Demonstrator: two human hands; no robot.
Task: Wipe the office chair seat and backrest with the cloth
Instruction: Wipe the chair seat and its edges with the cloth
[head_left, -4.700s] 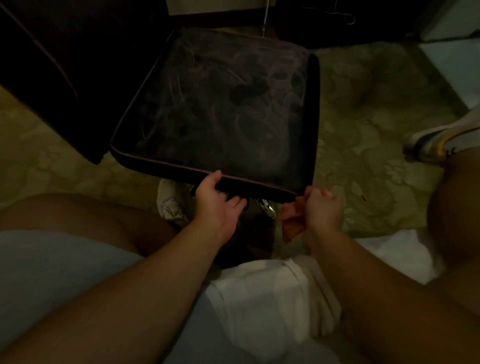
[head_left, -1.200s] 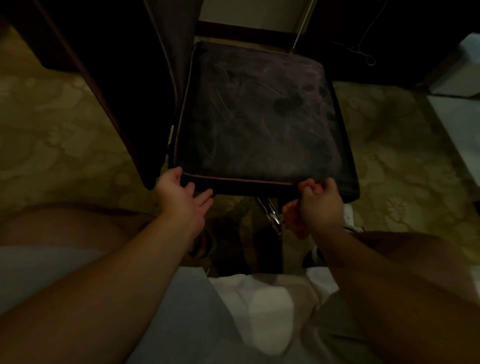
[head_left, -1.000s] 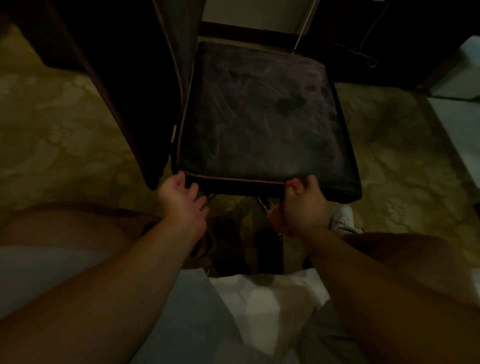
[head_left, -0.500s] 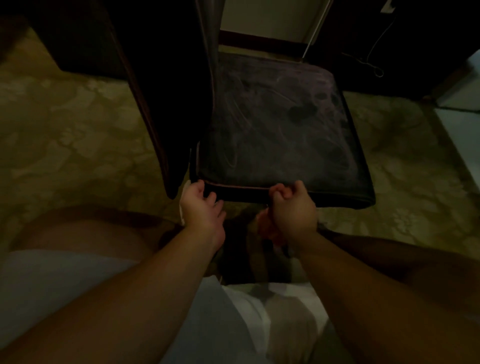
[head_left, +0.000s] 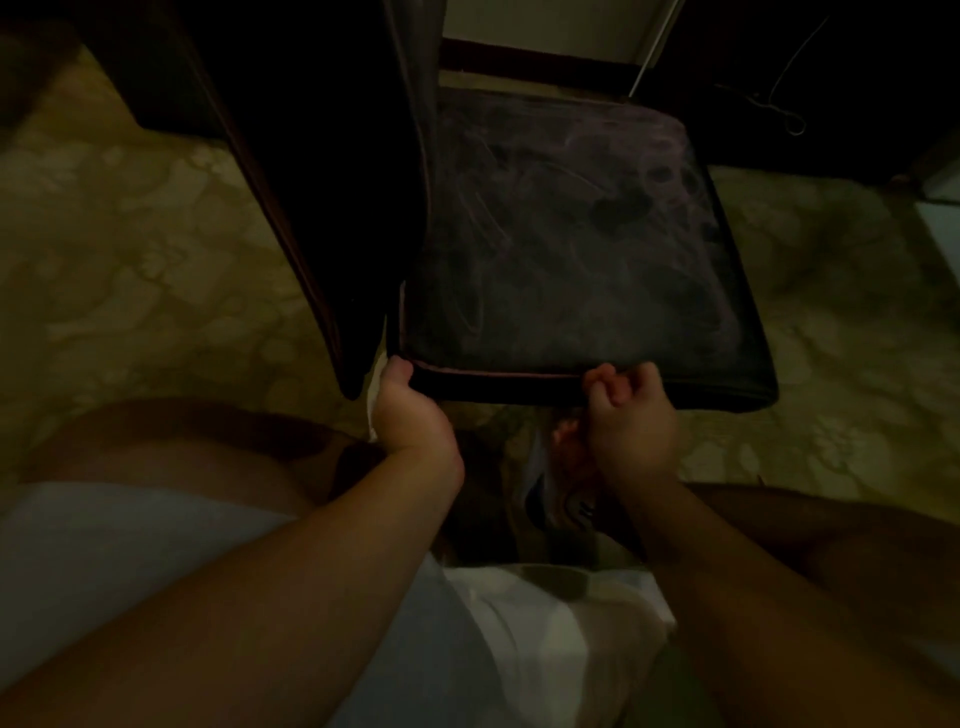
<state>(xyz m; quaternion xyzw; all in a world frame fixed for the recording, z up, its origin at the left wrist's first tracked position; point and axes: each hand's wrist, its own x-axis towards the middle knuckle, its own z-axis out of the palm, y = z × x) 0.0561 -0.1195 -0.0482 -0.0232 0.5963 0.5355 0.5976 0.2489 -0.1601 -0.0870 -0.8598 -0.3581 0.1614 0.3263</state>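
Observation:
The dark chair seat (head_left: 571, 249) fills the middle of the view, its surface streaked with pale smears. The dark backrest (head_left: 322, 182) stands on edge along its left side. My left hand (head_left: 413, 415) grips the near-left corner of the seat, thumb on top of the piped edge. My right hand (head_left: 631, 421) is curled at the middle of the seat's front edge and holds a reddish cloth (head_left: 566, 454), which hangs bunched below the hand. The cloth is mostly hidden in shadow under the seat.
Patterned beige carpet (head_left: 130, 270) surrounds the chair. My bare knees and white shorts (head_left: 519, 639) fill the lower frame. A thin cable (head_left: 779, 104) lies at the back right, and a pale wall (head_left: 545, 26) is behind the chair. The room is dim.
The chair has turned so the backrest now stands along the seat's left side. My left hand shifted to the near-left corner and closed on the edge; my right hand slid left along the front edge.

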